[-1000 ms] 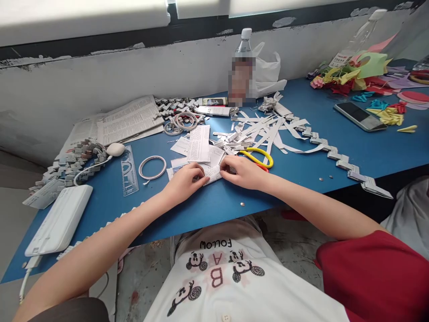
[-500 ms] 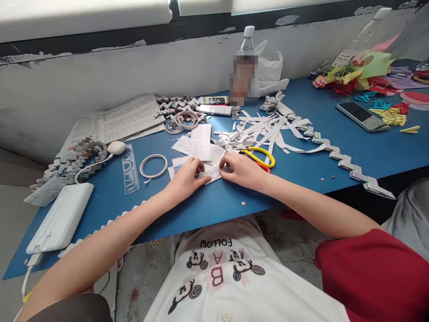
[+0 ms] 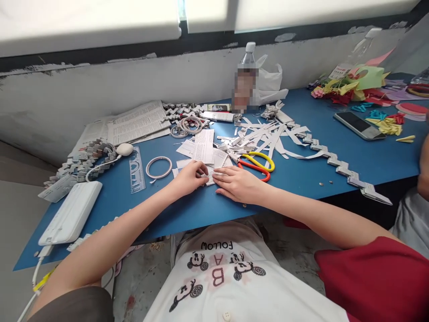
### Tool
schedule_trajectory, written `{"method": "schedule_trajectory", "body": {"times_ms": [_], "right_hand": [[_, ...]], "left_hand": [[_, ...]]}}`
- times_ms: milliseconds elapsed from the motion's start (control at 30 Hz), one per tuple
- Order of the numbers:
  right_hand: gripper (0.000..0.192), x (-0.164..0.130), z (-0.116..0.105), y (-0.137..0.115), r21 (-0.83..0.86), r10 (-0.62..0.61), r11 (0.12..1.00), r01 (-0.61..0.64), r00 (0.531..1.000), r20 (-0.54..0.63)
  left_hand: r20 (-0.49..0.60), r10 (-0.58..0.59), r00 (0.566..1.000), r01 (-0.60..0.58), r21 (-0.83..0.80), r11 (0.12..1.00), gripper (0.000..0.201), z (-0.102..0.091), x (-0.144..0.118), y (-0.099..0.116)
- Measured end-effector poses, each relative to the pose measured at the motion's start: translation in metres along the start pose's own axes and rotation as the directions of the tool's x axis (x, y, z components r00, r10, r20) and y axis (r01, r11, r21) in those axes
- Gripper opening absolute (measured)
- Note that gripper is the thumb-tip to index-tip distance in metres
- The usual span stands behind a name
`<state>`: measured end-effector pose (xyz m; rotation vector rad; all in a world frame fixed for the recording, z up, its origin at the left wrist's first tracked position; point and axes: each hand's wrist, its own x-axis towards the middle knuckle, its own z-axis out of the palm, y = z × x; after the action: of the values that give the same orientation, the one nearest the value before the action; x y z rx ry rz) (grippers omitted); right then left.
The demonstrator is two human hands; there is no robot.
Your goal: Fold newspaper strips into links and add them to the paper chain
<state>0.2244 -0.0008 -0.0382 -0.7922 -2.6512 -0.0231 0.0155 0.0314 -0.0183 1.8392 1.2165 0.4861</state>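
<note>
A small piece of printed paper [image 3: 210, 178] lies at the front of the blue table, mostly covered by my hands. My left hand [image 3: 190, 180] has its fingers curled in, with thumb and fingertips pinching the paper's left side. My right hand [image 3: 238, 183] lies nearly flat, fingers stretched out and pressing on the right part of the paper. Just behind are more printed paper pieces [image 3: 203, 145]. Scissors with yellow and red handles [image 3: 258, 155] lie beside my right hand, their blades partly under paper scraps. A roll of tape [image 3: 158, 158] rests left of my left hand.
Loose paper strips [image 3: 264, 134] spread behind the scissors, near a folded-paper chain [image 3: 338, 165]. A clear ruler [image 3: 136, 172], a white power bank [image 3: 72, 212] and newspapers [image 3: 137, 123] are leftward. A bottle [image 3: 248, 60] stands behind; a phone [image 3: 360, 125] lies right. Another person's arm [image 3: 424, 165] shows at the edge.
My right hand has gone from a bent-finger pinch at the paper to lying flat over it, uncovering the red scissor handle. The view has tilted up slightly. My left hand stays at the paper.
</note>
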Motion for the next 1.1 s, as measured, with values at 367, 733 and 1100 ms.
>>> {"method": "schedule_trajectory", "body": {"times_ms": [367, 733, 1100], "right_hand": [[0.036, 0.035, -0.021, 0.024, 0.237, 0.047, 0.965, -0.113, 0.962, 0.267], [0.035, 0.057, -0.04, 0.034, 0.477, 0.229, 0.829, -0.293, 0.955, 0.189], [0.034, 0.058, -0.053, 0.072, 0.88, 0.688, 0.166, -0.444, 0.692, 0.219]], "left_hand": [[-0.346, 0.266, 0.9, -0.223, 0.16, 0.962, 0.016, -0.062, -0.027, 0.016], [-0.086, 0.121, 0.989, -0.107, 0.157, 0.982, 0.04, -0.062, -0.039, 0.02], [0.166, -0.068, 0.984, 0.048, 0.124, 0.991, 0.041, -0.09, -0.042, 0.009]]}}
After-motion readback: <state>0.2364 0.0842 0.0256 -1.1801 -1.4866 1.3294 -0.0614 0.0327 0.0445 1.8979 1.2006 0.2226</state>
